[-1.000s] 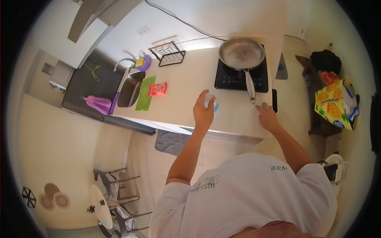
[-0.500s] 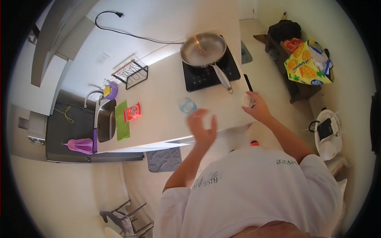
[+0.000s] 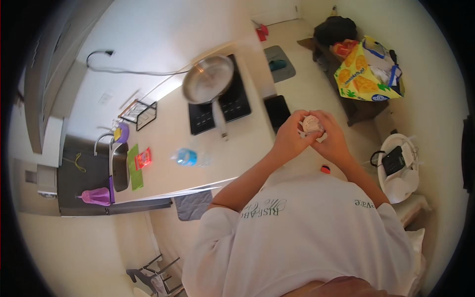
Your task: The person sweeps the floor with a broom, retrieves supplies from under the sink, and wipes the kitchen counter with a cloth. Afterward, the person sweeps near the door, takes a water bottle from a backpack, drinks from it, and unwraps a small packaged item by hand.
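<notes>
Both hands meet at the counter's right end, closed around a small pale, whitish-pink round item (image 3: 312,125). My left hand (image 3: 292,136) has its fingers wrapped on the item's left side. On the other side my right hand (image 3: 330,137) grips it too. What the item is cannot be made out. A clear container with a blue band (image 3: 186,157) stands on the counter (image 3: 217,166) to the left. Farther back, a steel frying pan (image 3: 208,80) rests on a black induction cooker (image 3: 236,99), its handle toward me.
A red packet (image 3: 143,159) lies by a green cloth (image 3: 134,168) beside the sink (image 3: 120,167). A black wire rack (image 3: 139,115) stands at the wall. A yellow bag (image 3: 363,76) sits on a dark bench at right, above a white chair-like item (image 3: 398,168).
My left hand has left the blue-banded container and joined my right hand at the pale item. The view has turned and shifted, so the counter appears farther left.
</notes>
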### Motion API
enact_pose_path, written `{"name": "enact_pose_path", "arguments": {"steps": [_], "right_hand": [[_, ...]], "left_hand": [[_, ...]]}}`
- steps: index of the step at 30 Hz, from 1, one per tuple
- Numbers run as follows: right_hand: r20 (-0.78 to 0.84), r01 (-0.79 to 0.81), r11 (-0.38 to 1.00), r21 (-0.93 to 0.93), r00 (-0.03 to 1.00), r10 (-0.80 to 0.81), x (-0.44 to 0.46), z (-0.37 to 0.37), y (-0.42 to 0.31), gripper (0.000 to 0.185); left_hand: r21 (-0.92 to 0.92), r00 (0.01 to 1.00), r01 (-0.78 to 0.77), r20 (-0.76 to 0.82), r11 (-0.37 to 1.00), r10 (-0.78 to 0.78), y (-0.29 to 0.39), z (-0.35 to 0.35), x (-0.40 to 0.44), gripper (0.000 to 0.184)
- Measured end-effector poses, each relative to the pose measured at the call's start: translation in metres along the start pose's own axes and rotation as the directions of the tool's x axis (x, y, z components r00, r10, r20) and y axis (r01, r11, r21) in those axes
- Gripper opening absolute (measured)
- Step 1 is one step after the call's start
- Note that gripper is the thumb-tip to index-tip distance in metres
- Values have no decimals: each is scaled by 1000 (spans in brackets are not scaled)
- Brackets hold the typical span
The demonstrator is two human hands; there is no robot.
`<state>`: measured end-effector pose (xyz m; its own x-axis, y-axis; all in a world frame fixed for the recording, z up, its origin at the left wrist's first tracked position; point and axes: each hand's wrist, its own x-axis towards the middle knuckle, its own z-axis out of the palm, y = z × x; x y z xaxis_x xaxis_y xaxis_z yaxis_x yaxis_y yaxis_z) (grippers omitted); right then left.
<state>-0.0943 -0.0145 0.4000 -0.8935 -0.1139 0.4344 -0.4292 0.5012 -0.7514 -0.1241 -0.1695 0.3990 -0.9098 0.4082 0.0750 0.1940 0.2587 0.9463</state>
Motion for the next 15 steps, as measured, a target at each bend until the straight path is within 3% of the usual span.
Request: {"name": "enact_pose_path", "arguments": {"steps": [3,8,11,12,14,15], "right_hand": [[-23,17,997,-78,1000,-19,9,-51,50,57],[96,-68,988,-138,992,81,22,-123,106,57],[133,-199,980,4,971,196,35,-149,130,56],[144,-253,965,76,960,240,42,-155,138,56],[113,-295,929,224,954,276,55,-158,165,57],[100,-310,904,294,951,293,63,-158,179,58]], "left_hand": [[121,999,-24,38,992,19,19,47,50,53],[359,985,-149,134,921,106,26,111,119,55],[294,939,163,246,942,-239,42,125,153,47],[68,926,256,268,964,-265,29,132,165,44],[-370,902,395,329,841,-279,-11,143,191,39],[-364,877,445,360,818,-318,-14,141,204,38]]}}
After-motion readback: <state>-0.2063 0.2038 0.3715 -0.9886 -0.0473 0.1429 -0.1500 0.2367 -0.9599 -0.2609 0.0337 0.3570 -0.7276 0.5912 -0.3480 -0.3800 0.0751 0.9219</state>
